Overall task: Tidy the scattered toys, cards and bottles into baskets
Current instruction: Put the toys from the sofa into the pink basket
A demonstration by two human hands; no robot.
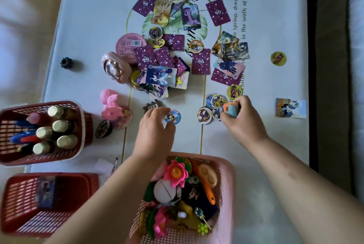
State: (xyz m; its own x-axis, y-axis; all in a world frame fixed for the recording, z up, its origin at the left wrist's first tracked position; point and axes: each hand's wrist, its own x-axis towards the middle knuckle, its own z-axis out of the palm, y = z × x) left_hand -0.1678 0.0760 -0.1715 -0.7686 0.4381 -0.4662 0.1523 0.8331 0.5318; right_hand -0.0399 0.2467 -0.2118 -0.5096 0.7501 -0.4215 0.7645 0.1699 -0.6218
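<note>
Purple-backed cards [201, 64] and picture cards lie scattered over the middle of the white mat [82, 27], with round picture discs [204, 115] among them. My right hand [243, 120] grips a small orange and blue toy [230, 109] just above a cluster of discs. My left hand [156, 125] reaches over a round disc [173, 116], its fingertips touching the disc's edge. A pink basket [227, 180] full of toys stands between my forearms. A red basket [74, 106] at the left holds several bottles and pens.
A second red basket [86, 184] with a purple box stands at the lower left. Pink toys [112, 106], a pink case [116, 66] and a pink tin [131, 44] lie left of the cards. A dark small cap [66, 62] sits alone at the left. Single cards lie far right.
</note>
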